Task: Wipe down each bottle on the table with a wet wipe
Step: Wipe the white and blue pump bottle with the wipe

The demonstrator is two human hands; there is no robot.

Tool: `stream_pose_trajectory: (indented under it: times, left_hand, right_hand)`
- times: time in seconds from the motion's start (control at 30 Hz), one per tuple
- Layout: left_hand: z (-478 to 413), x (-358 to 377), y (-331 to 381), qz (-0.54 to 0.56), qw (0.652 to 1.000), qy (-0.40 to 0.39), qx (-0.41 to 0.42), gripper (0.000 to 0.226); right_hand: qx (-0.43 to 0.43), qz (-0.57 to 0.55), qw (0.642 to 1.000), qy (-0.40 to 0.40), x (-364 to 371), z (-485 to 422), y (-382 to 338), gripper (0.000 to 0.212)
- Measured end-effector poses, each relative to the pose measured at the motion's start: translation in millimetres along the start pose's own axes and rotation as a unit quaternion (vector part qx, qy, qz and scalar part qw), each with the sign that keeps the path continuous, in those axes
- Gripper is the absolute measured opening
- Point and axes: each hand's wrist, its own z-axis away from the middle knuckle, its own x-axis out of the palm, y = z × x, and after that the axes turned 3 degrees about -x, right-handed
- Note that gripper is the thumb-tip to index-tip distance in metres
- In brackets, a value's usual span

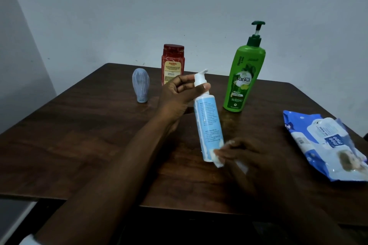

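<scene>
Left grip (179, 93) holds blue bottle (208, 123), right grip (245, 157) wipe (218, 160); pack (328, 145) near right edge.

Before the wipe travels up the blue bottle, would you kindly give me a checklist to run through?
1. Left hand grips the blue bottle at its pump neck: ok.
2. Right hand holds the wet wipe against the bottle's lower end: ok.
3. Bottle held tilted, label in view: ok.
4. Green pump bottle, red bottle and grey bottle stand clear of both hands: ok.
5. Wipes pack lies on the table at the right: ok.
6. Wipe damp enough: cannot tell.
</scene>
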Motion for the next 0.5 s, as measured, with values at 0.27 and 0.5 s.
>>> stream_pose_trajectory:
  times: [0.27, 0.5]
  left_hand:
    - [-1, 3, -1, -0.029, 0.999, 0.007, 0.016, 0.038]
    - [2, 1, -1, -0.031, 0.999, 0.033, 0.006, 0.038]
  right_hand:
    - [0.038, 0.014, 0.999, 0.001, -9, -80, 1, 0.020]
    - [0.028, 0.034, 0.999, -0.012, -1, -79, -4, 0.021]
